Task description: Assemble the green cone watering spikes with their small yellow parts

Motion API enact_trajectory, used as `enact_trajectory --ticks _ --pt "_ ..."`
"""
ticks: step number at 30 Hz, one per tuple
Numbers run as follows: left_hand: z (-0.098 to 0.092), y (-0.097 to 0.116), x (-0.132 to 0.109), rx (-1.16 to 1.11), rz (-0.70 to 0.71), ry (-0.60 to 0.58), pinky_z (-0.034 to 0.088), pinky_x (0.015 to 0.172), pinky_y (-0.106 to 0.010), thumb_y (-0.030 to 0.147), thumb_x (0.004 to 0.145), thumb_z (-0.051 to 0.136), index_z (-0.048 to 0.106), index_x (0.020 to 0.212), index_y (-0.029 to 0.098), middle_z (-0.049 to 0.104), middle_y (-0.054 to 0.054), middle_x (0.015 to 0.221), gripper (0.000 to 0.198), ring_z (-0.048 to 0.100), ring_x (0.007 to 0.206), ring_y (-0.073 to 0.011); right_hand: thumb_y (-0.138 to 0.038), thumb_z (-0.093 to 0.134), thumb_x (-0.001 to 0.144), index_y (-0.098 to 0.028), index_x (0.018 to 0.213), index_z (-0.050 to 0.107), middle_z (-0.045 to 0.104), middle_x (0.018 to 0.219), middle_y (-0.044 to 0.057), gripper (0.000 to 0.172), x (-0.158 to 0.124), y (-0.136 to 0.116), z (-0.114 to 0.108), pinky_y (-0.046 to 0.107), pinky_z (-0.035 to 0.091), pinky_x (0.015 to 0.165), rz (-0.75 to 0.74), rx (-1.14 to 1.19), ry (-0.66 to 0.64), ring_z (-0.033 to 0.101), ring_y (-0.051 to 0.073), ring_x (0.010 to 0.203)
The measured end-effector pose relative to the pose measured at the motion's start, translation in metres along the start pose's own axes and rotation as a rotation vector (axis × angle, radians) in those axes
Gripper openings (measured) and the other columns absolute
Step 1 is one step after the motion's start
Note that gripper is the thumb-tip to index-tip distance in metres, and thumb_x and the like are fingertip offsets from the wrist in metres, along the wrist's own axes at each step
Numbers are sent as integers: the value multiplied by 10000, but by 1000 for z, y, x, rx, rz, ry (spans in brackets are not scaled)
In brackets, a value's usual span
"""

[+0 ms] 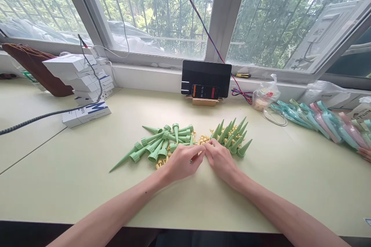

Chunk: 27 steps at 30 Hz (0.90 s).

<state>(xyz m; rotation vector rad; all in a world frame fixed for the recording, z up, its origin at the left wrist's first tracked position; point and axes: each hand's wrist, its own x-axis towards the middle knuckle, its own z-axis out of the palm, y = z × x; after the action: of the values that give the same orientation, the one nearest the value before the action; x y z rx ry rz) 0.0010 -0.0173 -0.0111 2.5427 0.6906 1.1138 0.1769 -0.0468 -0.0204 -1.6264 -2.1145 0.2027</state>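
Observation:
My left hand (184, 162) and my right hand (220, 159) meet fingertip to fingertip low over the table. Both have their fingers closed in a pinch, and whatever lies between them is hidden or too small to name. Beyond the left hand is a loose pile of green plastic cone spikes (158, 144) with ribbed, capped wide ends. Past the right hand, more green cones (232, 136) stand with their points up, yellow pieces among them. Small yellow plastic pieces (203, 138) lie between the two groups, just behind my fingertips, and some show under the left pile.
A black tablet (206, 70) leans at the window, with a phone (205, 92) on a cardboard stand before it. White boxes (87, 114) and a black cable (52, 115) are on the left. Bagged teal and pink items (321, 117) and another person's hand (364, 153) are at right.

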Motion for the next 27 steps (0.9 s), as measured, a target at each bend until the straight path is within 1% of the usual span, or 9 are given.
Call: enact_trajectory --ticks 8,12,16,18,21,24,27 --pt "1 -1 1 1 10 27 323 496 -212 125 912 498 627 906 183 564 46 604 142 363 467 -77 -100 453 951 -199 858 552 525 953 12 168 -1 2 3 215 252 474 18 -10 -12 369 76 512" --pt "1 -1 0 0 16 53 331 494 -206 110 896 517 633 915 182 545 56 578 138 375 461 -72 -103 422 956 -213 910 547 503 946 9 173 0 3 5 212 270 468 13 8 19 376 83 515" --pt "0 1 1 -10 -21 95 351 500 -198 109 888 537 645 953 188 570 50 596 149 427 473 -70 -160 370 1000 -209 962 528 516 919 21 169 1 1 5 223 345 509 -28 118 112 457 113 582" --pt "-1 2 2 -16 -62 108 359 504 -195 108 889 537 646 955 193 594 40 629 153 455 490 -72 -193 364 1016 -202 968 519 538 919 34 163 1 0 4 235 388 554 -78 212 172 498 131 640" --pt "-2 3 3 -11 -109 113 376 521 -202 121 893 538 639 922 194 603 24 668 128 485 532 -85 -211 379 1020 -201 969 517 558 905 42 147 0 -3 2 251 430 611 -157 339 253 516 143 683" --pt "-4 3 4 6 -112 112 394 545 -212 144 900 538 625 883 190 594 11 693 100 503 576 -98 -204 405 1016 -204 985 526 564 894 36 125 -1 -5 1 256 446 632 -188 409 314 519 137 678" --pt "-6 5 5 14 -94 89 410 565 -215 151 905 532 620 902 187 588 0 740 95 521 614 -103 -184 400 1020 -209 1018 561 583 910 39 163 -2 -7 -1 257 460 649 -211 452 347 557 139 717"
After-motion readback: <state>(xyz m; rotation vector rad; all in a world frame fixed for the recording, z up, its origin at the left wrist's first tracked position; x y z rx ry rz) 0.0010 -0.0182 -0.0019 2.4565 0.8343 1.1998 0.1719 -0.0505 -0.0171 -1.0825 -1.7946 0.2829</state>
